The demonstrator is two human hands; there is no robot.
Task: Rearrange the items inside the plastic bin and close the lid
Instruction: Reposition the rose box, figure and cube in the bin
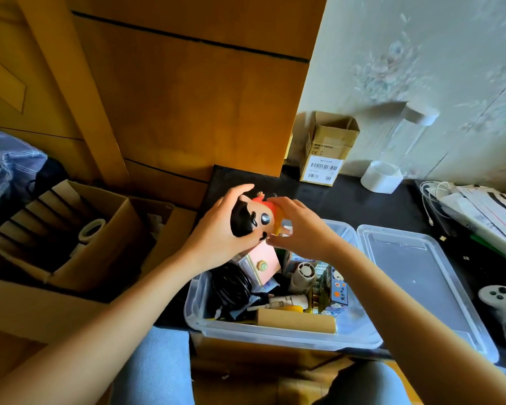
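Plastic bin (275, 334) — near edge of worktop (362, 200), crowded: cardboard box (295, 320), black cable (231, 283), pink box (265, 261). Lid (421, 276) just beside, off. Doll (253, 217) above far end, gripped by left hand (219, 229) and right hand (301, 226). Rearranging under way — next, probably a gap for doll, then lid.

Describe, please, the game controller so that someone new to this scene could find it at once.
Start at the clear plastic bin on the dark desk; its lid lies flat just to its right. Right of that lid, near the picture's edge, rests the white game controller. Its dark round buttons mark it out from the papers behind.
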